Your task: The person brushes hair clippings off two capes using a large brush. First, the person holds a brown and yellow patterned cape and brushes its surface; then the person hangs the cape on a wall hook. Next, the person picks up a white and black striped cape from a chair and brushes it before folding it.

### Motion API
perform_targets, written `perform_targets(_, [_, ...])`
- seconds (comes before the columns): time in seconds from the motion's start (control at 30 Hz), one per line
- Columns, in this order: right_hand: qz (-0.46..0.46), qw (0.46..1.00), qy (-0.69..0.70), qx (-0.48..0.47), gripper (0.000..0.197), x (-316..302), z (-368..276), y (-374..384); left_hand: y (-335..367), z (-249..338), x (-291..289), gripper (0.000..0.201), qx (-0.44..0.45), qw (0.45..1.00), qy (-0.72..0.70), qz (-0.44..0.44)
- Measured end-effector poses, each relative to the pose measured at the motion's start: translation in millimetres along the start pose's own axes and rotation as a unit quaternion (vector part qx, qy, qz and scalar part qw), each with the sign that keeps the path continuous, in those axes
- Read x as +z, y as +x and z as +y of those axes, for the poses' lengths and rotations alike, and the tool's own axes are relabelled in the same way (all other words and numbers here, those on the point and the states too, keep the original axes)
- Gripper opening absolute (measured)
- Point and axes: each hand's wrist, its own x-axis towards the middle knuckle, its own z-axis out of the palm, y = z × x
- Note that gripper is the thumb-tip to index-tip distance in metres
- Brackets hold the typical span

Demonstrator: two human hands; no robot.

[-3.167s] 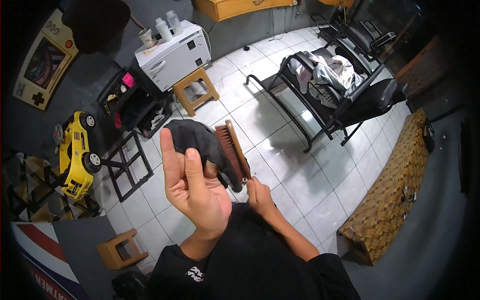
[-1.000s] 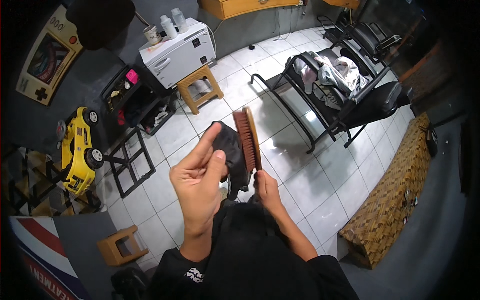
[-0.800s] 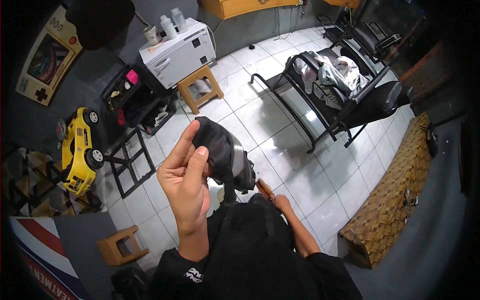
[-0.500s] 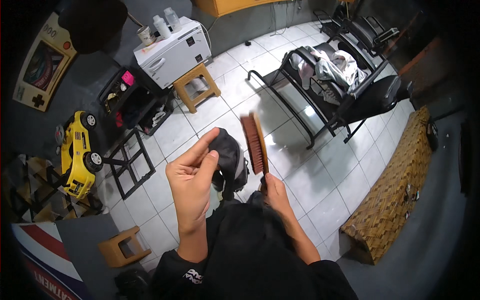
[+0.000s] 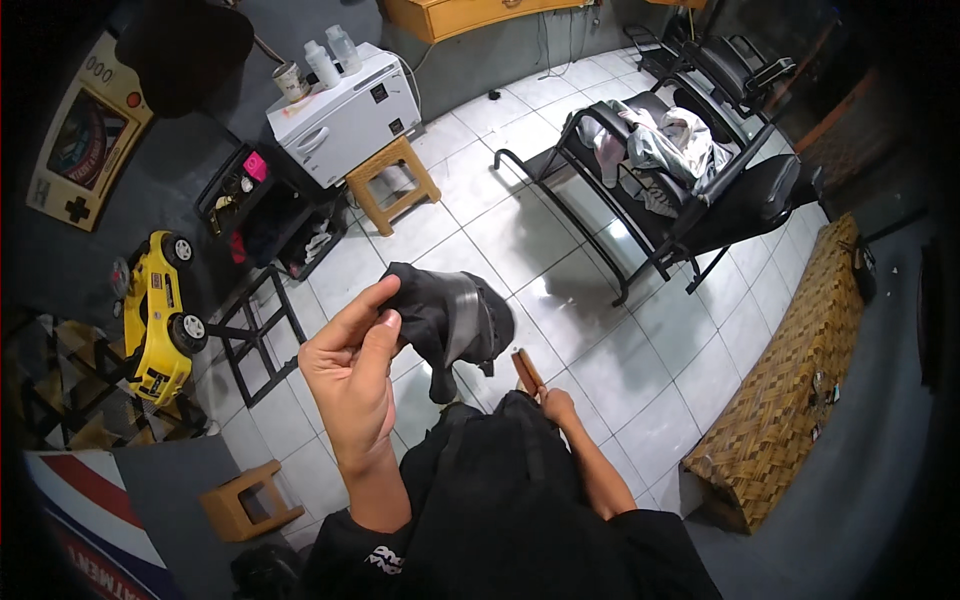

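Note:
My left hand pinches the edge of a black fabric item between thumb and fingers. The item hangs out to the right, soft and folded, with a grey shiny band across it; its exact kind I cannot make out. Lower and to the right, my right hand is wrapped round the handle of a wooden brush. The brush is tilted, seen nearly edge-on, and its head is apart from the fabric. Its bristles are mostly turned from view.
A black reclining chair with crumpled cloth stands ahead right. Ahead left are a brown stool, a white cabinet with bottles on top, and a black cart. A yellow toy car is left; a woven bench lies right.
The brush has dropped lower and turned, its reddish-brown bristles no longer facing me. My left hand has shifted left and down, and the fabric item now spreads out to the right.

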Motion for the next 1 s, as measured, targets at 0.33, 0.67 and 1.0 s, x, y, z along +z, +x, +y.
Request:
perform_targets(0.33, [-0.027, 0.856, 0.474, -0.208, 0.040, -159.3, -185.6, -89.6, 1.5, -6.2, 10.4, 0.021, -0.011, 0.981, 0.195, -0.012])
perform_targets(0.67, [-0.014, 1.000, -0.016, -0.010, 0.052, -13.6, -27.9, 20.2, 4.4, 8.9, -9.2, 0.012, 0.173, 0.984, 0.047, 0.017])
perform_targets(1.0, [-0.169, 0.861, 0.460, -0.132, 0.046, -159.9, -164.5, -66.9, 6.1, 6.3, -9.1, 0.019, 0.131, 0.985, 0.115, 0.009])
